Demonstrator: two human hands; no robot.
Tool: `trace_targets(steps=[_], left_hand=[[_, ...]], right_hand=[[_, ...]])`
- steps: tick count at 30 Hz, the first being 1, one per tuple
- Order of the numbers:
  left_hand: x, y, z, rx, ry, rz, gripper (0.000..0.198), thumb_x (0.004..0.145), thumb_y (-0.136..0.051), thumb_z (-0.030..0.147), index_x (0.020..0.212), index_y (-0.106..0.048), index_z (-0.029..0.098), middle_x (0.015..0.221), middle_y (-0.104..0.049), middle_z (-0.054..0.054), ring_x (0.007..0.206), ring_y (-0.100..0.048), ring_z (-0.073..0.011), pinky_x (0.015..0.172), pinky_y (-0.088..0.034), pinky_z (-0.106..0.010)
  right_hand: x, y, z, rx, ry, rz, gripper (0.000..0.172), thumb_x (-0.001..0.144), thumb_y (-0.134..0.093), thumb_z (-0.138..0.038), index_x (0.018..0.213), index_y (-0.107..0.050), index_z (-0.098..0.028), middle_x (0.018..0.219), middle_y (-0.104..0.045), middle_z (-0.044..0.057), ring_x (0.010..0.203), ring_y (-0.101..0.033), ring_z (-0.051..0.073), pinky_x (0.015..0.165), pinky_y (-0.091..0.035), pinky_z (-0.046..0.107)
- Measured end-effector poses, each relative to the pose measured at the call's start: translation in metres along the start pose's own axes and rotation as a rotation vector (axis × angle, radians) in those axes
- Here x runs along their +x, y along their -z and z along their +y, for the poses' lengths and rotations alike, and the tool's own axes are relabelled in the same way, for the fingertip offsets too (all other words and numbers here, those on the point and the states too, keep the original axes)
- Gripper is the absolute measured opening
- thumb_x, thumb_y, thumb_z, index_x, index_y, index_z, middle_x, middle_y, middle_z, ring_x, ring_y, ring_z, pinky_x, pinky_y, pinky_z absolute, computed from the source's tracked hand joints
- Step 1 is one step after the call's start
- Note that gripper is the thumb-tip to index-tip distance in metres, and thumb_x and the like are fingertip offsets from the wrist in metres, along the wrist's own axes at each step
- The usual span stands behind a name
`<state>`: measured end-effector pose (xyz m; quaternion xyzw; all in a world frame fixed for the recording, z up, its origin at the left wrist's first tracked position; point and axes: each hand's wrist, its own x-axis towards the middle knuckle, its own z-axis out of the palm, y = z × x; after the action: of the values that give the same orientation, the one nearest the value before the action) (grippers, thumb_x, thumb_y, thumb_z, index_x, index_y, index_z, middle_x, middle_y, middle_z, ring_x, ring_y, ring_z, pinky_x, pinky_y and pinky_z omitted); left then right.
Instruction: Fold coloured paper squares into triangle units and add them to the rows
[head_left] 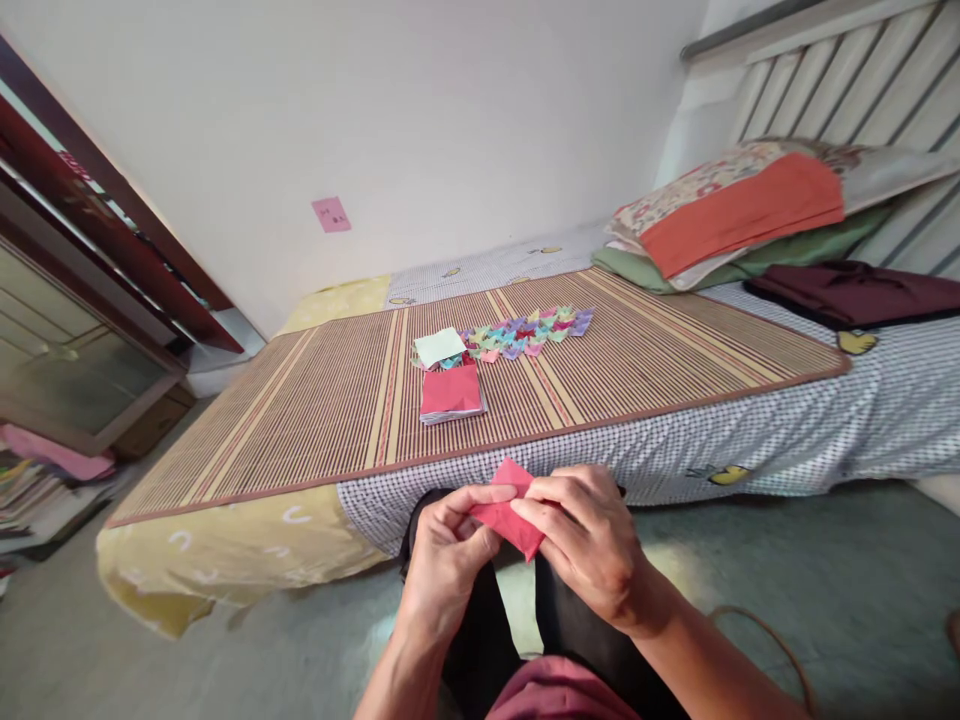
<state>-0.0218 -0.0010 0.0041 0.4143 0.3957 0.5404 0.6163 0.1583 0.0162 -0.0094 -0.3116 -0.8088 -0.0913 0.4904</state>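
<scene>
A folded piece of red paper (510,515) is held between both hands, just in front of the bed's edge. My left hand (450,545) pinches its left side between thumb and fingers. On the other side, my right hand (585,535) is closed on the paper, its fingers lying across the top. Beyond the hands, a stack of square paper (451,392) with a red sheet on top rests on the bamboo mat. Behind it lies a pale green sheet (440,347), beside rows of small colourful folded paper pieces (525,335).
A bamboo mat (337,400) covers much of the bed. Pillows (742,215) and a folded dark maroon cloth (855,292) lie at the right. A pink paper (331,214) is stuck on the wall. At the left stands a glass-fronted cabinet (60,340).
</scene>
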Motion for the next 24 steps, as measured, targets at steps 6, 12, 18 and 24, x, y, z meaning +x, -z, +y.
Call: trace_targets(steps=[6, 12, 18, 24], left_hand=[[0.005, 0.004, 0.001, -0.012, -0.023, 0.043, 0.033, 0.066, -0.096, 0.028, 0.097, -0.087, 0.018, 0.082, -0.081, -0.007, 0.074, -0.071, -0.0172, 0.075, -0.057, -0.026], [0.007, 0.002, 0.006, 0.091, -0.052, 0.036, 0.021, 0.073, -0.093, 0.034, 0.079, -0.084, 0.017, 0.076, -0.076, -0.006, 0.076, -0.068, -0.0174, 0.076, -0.054, -0.026], [0.004, -0.002, 0.006, 0.192, -0.076, -0.032, 0.023, 0.081, -0.088, 0.037, 0.073, -0.08, 0.017, 0.07, -0.065, -0.002, 0.069, -0.055, -0.0147, 0.068, -0.045, -0.025], [0.002, -0.008, 0.005, 0.247, -0.093, 0.015, 0.027, 0.084, -0.084, 0.041, 0.073, -0.078, 0.017, 0.071, -0.064, -0.003, 0.072, -0.054, -0.0169, 0.071, -0.044, -0.028]], right_hand=[[0.0, -0.002, 0.004, 0.077, -0.066, -0.045, 0.023, 0.102, -0.056, -0.007, 0.114, -0.07, -0.021, 0.097, -0.071, 0.007, 0.089, -0.063, 0.023, 0.081, -0.05, 0.041], [0.007, 0.006, 0.009, 0.281, -0.147, -0.035, 0.006, 0.103, -0.066, -0.017, 0.104, -0.069, -0.022, 0.092, -0.069, 0.005, 0.085, -0.062, 0.022, 0.078, -0.052, 0.038], [0.01, 0.006, 0.003, 0.407, -0.348, -0.041, 0.023, 0.103, -0.06, -0.014, 0.081, -0.058, -0.023, 0.079, -0.06, 0.001, 0.077, -0.059, 0.019, 0.072, -0.05, 0.034], [0.011, 0.007, 0.001, 0.479, -0.442, -0.083, 0.025, 0.101, -0.06, -0.016, 0.077, -0.056, -0.022, 0.078, -0.057, 0.0, 0.074, -0.059, 0.017, 0.069, -0.048, 0.031]])
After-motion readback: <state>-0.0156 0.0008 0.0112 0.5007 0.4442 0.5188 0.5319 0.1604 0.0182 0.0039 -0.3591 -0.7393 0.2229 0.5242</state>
